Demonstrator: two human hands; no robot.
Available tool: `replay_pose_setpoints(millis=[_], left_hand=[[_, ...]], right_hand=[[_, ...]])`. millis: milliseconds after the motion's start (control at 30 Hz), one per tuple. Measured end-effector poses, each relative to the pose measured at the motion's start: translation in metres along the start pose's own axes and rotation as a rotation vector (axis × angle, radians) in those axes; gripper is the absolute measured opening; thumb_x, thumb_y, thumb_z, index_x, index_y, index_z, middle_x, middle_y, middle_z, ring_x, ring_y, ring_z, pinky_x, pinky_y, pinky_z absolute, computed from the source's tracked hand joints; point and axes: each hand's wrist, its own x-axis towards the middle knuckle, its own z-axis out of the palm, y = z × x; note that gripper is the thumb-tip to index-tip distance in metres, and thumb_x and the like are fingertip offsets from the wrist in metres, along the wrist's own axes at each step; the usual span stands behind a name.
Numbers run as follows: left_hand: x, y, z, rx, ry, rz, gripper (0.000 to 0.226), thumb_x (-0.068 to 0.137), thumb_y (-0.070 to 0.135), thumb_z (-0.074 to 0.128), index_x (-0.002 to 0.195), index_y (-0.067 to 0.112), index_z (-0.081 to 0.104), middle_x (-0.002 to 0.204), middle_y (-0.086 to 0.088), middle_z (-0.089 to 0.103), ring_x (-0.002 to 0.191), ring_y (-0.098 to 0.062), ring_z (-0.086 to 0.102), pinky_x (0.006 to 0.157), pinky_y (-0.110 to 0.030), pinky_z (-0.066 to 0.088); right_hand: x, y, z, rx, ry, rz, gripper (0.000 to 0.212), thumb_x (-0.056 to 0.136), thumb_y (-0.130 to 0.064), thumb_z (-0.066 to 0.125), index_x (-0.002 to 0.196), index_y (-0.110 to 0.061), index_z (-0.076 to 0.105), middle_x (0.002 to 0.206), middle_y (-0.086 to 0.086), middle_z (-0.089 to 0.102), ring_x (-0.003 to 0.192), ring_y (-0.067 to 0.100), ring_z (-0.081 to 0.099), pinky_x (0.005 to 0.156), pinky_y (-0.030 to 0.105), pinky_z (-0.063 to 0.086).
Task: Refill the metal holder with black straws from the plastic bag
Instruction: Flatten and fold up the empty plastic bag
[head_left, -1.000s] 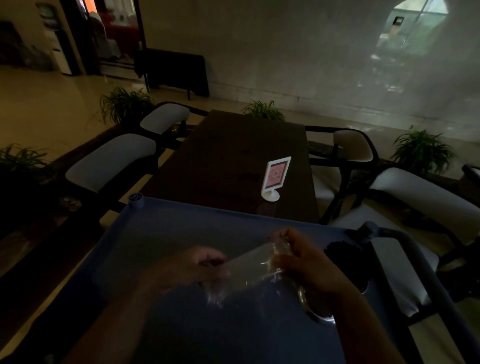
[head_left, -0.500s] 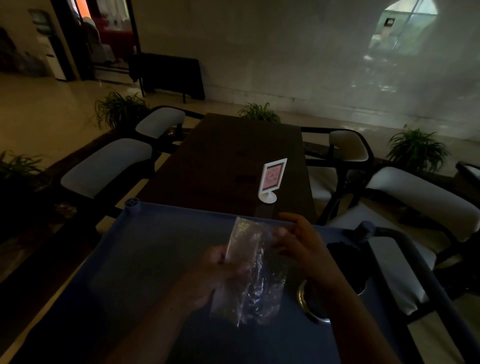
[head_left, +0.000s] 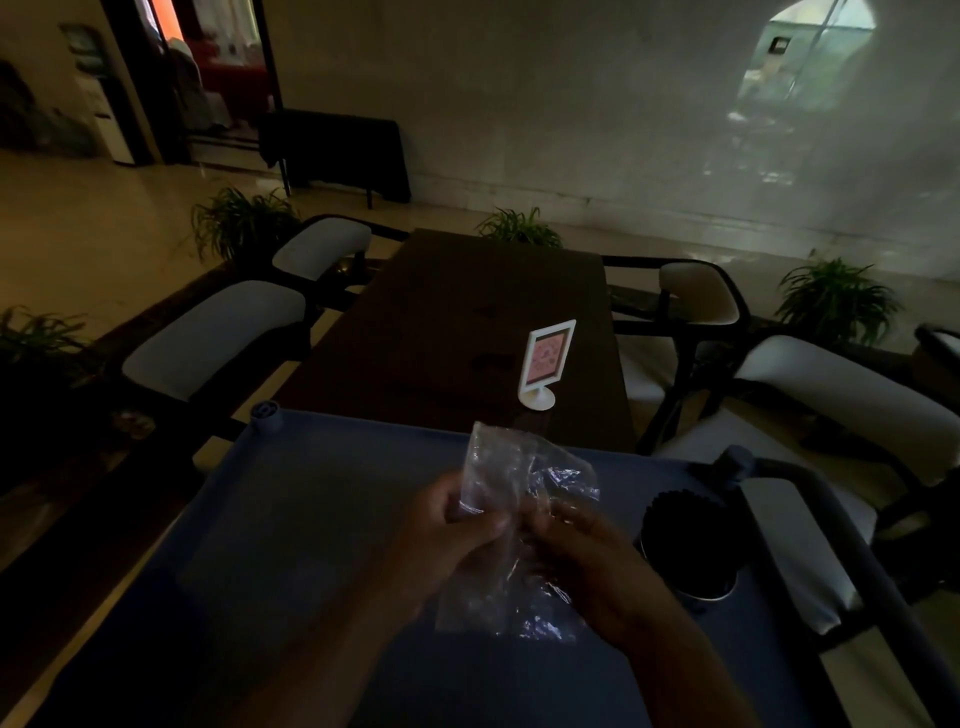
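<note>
Whereas a second ago the plastic bag (head_left: 511, 467) was stretched flat between the hands, and half a second ago stood upright in them, it is now bunched into a crumpled wad; my left hand (head_left: 452, 525) has its fingers curled round the upper part, and my right hand (head_left: 589, 569) grips the lower folds, the two hands close together with the film between them. I see no dark straws through the clear plastic, so I judge the bag to be empty; it hangs above the blue tabletop (head_left: 311, 509) without touching it, as far as the dim light lets me tell.

At 3 o'clock from the hands the metal holder (head_left: 698, 594) stands upright on the same tabletop, apart from my right hand; the black straws (head_left: 680, 530) pack it to the brim. I take the refill to be done, and the scrunching to be tidying away; what remains, I reckon, is to get rid of the bag. At 12 o'clock, on the wooden tabletop (head_left: 447, 322) beyond, a small white sign stand (head_left: 545, 364) plays no part.
</note>
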Motion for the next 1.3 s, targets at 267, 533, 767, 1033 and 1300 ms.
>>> replay_pose_setpoints(millis=[267,533,767,1033,1300], left_hand=[[-0.001,0.005,0.0,0.133,-0.165,-0.082,0.039,0.077,0.031,0.058,0.115,0.039,0.061,0.09,0.015,0.076,0.08,-0.001,0.071,0.062,-0.015,0.054],[-0.004,-0.002,0.003,0.102,-0.064,0.069,0.034,0.075,0.023,0.068,0.094,0.052,0.069,0.094,0.013,0.077,0.085,-0.006,0.074,0.063,-0.016,0.055],[-0.005,-0.006,-0.005,0.025,-0.106,0.019,0.028,0.076,0.032,0.074,0.104,0.036,0.072,0.105,-0.002,0.077,0.093,-0.02,0.075,0.068,-0.027,0.059],[-0.006,-0.001,-0.014,0.181,-0.127,0.012,0.016,0.095,0.005,0.058,0.104,0.014,0.067,0.091,0.0,0.077,0.083,-0.013,0.073,0.065,-0.026,0.058],[-0.007,-0.012,-0.014,-0.143,-0.181,-0.063,0.029,0.093,0.02,0.062,0.121,0.027,0.062,0.118,-0.014,0.071,0.108,-0.034,0.069,0.082,-0.044,0.059]], right_hand=[[0.002,0.005,-0.001,-0.195,0.123,0.016,0.021,0.075,-0.023,0.074,0.091,-0.009,0.075,0.086,0.012,0.074,0.07,0.018,0.067,0.065,0.029,0.055],[-0.002,0.006,0.001,-0.206,0.12,0.002,0.016,0.08,-0.027,0.074,0.09,-0.015,0.076,0.087,0.008,0.075,0.072,0.017,0.068,0.063,0.025,0.055],[-0.001,0.006,-0.005,-0.319,0.149,-0.033,0.005,0.088,-0.005,0.065,0.087,-0.002,0.068,0.077,0.007,0.071,0.067,0.019,0.065,0.061,0.026,0.055],[-0.002,0.004,-0.008,-0.249,0.159,-0.027,0.016,0.089,0.004,0.059,0.078,-0.005,0.063,0.064,0.007,0.063,0.055,0.017,0.059,0.051,0.025,0.05],[0.0,0.004,-0.006,-0.115,0.101,-0.076,0.012,0.09,0.005,0.056,0.092,-0.004,0.064,0.07,0.009,0.062,0.057,0.016,0.056,0.049,0.026,0.045]])
